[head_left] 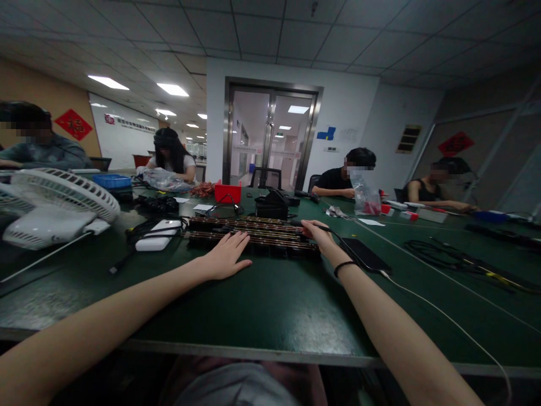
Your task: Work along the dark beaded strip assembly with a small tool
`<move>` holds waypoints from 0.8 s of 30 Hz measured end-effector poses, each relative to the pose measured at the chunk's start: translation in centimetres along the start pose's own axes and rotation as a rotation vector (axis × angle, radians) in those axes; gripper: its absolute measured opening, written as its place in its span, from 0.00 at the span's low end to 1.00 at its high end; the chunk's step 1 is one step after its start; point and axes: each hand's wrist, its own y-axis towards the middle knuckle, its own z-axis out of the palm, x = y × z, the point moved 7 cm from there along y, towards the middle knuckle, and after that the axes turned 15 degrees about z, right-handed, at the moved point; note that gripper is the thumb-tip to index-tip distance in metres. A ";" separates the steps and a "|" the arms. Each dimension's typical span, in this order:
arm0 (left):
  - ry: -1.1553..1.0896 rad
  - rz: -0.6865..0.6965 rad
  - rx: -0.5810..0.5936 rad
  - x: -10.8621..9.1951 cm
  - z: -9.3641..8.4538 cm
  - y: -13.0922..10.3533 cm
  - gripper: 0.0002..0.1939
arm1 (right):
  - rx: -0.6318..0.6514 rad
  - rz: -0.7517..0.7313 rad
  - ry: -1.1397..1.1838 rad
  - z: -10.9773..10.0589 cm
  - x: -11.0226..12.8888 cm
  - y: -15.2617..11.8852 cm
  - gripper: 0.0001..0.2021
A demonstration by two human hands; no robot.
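While the left hand [224, 255] lies palm down with its fingers slightly spread over the near left part of a row of thin copper-coloured rods [266, 235], the right hand [323, 239] is at the row's right end, thumb and fingers drawn together around a black cable [327, 229]. Exactly what its fingertips pinch is too small to tell. The rods lie side by side, running left to right across the middle of the green surface [257, 310], with dark parts among them. Left of them is a white box [158, 235] beside black cords, and farther left a white fan [63, 203]. A dark phone [366, 255] with a white cord [443, 316] lies right of the right hand. Beyond the rods are a black case [273, 206] and a red bin [228, 193]; people sit along the far side.
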 end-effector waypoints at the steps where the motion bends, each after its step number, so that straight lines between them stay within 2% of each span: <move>1: 0.002 0.004 0.000 0.0 0.1 0.0 0.40 | -0.003 0.001 0.000 -0.1 0.0 0.0 0.09; 13: -0.012 -0.024 0.037 -0.1 -0.1 0.0 0.40 | -0.027 0.052 0.026 -0.3 -0.3 0.2 0.11; 19: 0.010 -0.010 0.036 -0.1 -0.1 0.0 0.40 | 0.009 0.027 0.020 -0.1 -0.1 0.1 0.11; 24: 0.013 -0.021 0.044 -0.1 -0.1 0.0 0.40 | -0.017 0.027 0.036 -0.3 -0.1 0.0 0.11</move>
